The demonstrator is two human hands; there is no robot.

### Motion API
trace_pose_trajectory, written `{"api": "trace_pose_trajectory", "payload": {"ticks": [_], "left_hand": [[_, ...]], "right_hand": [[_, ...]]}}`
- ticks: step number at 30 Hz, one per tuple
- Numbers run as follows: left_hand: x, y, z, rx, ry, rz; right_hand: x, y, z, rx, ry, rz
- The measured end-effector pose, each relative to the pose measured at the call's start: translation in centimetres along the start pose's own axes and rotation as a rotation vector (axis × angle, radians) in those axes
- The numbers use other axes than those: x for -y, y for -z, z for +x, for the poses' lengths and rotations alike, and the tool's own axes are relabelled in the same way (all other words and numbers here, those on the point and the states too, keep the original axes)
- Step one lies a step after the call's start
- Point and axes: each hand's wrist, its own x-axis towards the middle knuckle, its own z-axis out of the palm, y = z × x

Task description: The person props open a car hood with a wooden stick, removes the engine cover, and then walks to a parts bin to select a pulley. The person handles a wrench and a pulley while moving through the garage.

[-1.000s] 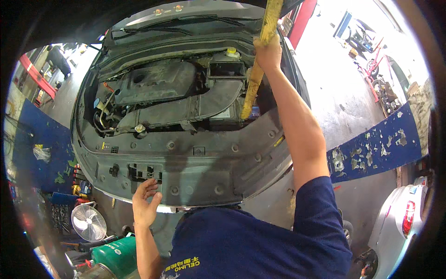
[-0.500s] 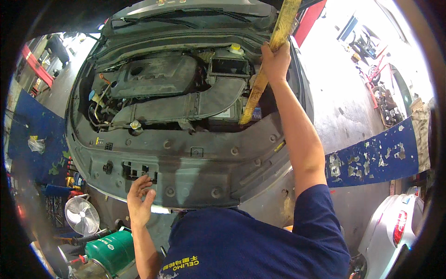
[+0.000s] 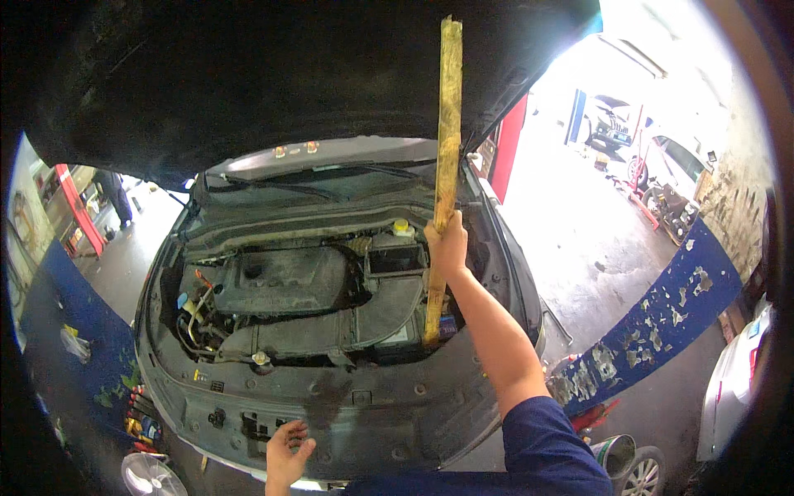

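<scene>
The big black hood [image 3: 273,74] is hanging high above the fingers, dark and wide. Under it the car's engine bay [image 3: 314,298] is sitting open, below and to the left of the right hand. A long yellow wooden stick [image 3: 447,149] is standing almost straight up. Its top end is touching the underside of the hood and its bottom end is resting near the front of the engine bay. The right hand [image 3: 447,244] is wrapping its fingers tight around the stick, a bit below the middle. The left hand [image 3: 287,450] is hovering low by the front edge of the car, fingers spread apart and holding nothing. To do this well, I think the stick should be kept straight, with both ends sitting firm, so the hood cannot slip.
</scene>
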Motion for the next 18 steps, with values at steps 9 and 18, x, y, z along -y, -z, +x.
{"api": "trace_pose_trajectory", "payload": {"ticks": [9, 18], "left_hand": [[-0.4, -0.7, -1.2, 0.006, -0.029, 0.003], [0.4, 1.6, -6.9, -0.126, -0.038, -0.039]], "right_hand": [[-1.1, -0.4, 0.3, 0.004, -0.012, -0.014], [1.4, 3.9, 1.1, 0.116, -0.133, -0.227]]}}
